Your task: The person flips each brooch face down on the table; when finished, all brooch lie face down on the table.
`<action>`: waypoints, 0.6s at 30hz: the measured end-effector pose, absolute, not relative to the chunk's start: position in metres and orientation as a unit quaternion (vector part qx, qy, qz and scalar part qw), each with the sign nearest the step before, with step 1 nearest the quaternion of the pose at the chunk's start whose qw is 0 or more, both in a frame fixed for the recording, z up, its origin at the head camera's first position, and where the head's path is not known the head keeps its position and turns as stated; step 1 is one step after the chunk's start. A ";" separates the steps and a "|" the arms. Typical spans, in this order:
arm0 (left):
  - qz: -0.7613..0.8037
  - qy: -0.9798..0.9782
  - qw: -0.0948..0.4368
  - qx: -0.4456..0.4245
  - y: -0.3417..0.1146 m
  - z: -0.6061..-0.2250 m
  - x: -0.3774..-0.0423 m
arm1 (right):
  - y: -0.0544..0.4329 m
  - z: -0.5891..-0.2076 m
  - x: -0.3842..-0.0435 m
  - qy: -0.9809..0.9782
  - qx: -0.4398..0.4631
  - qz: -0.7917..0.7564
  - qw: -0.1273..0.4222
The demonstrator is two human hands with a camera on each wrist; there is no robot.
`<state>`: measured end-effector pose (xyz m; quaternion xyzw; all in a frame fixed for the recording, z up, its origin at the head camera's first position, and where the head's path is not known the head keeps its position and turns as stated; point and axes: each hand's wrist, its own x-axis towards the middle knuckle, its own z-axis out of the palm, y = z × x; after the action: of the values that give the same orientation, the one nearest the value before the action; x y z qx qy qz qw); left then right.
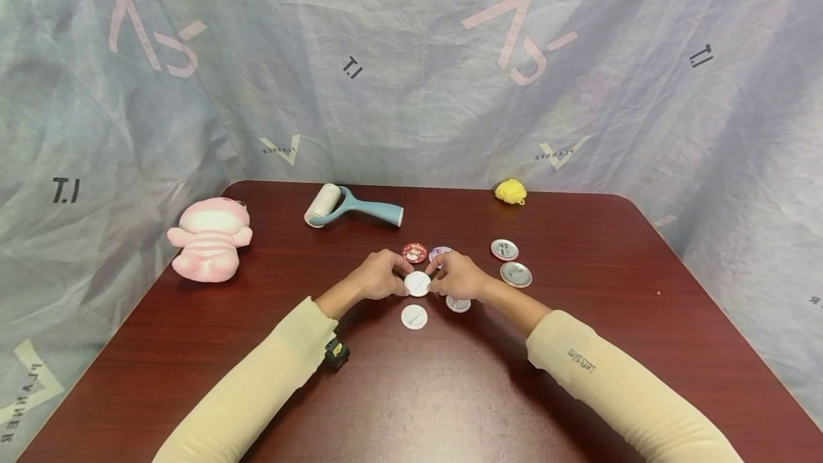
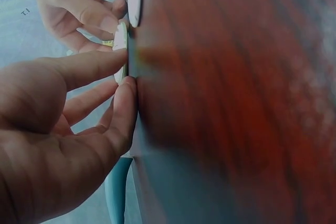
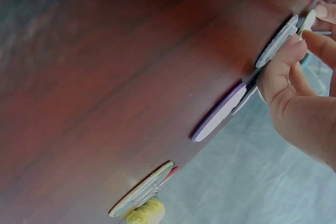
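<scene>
Both hands meet at a white round pin badge (image 1: pixel 418 284), back side up, in the middle of the table. My left hand (image 1: pixel 379 275) pinches its left edge; in the left wrist view the thumb and fingertips (image 2: pixel 125 85) lie at the badge's rim, low over the wood. From the other side my right hand (image 1: pixel 459 277) pinches the right edge. Just nearer to me lies another white badge (image 1: pixel 414 317). A further badge (image 1: pixel 459 304) sits below the right hand, partly covered. Beyond the hands are a red badge (image 1: pixel 414 253) and a purple badge (image 1: pixel 440 254), the purple one partly hidden.
Two more badges (image 1: pixel 504 250) (image 1: pixel 516 275) lie to the right of the right hand. At the back are a blue-handled lint roller (image 1: pixel 369 211) and a yellow pompom-like ball (image 1: pixel 511 191). A pink plush toy (image 1: pixel 212 240) lies at the left edge. A hanging cloth (image 1: pixel 411 91) closes off the back.
</scene>
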<state>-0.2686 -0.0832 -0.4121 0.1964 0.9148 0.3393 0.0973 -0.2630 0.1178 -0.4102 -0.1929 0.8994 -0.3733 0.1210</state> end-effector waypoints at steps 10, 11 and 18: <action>0.330 0.916 0.092 0.210 -0.080 -0.414 -0.267 | 0.116 -0.410 -0.264 0.911 -0.201 -0.344 0.108; 0.331 0.915 0.093 0.212 -0.081 -0.414 -0.267 | 0.116 -0.410 -0.264 0.912 -0.205 -0.340 0.104; 0.332 0.914 0.088 0.216 -0.081 -0.414 -0.266 | 0.115 -0.411 -0.264 0.922 -0.205 -0.315 0.093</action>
<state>-0.2663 -0.0811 -0.4142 0.2163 0.9138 0.3324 0.0882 -0.2635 0.1148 -0.4105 -0.2053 0.9220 -0.3148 0.0933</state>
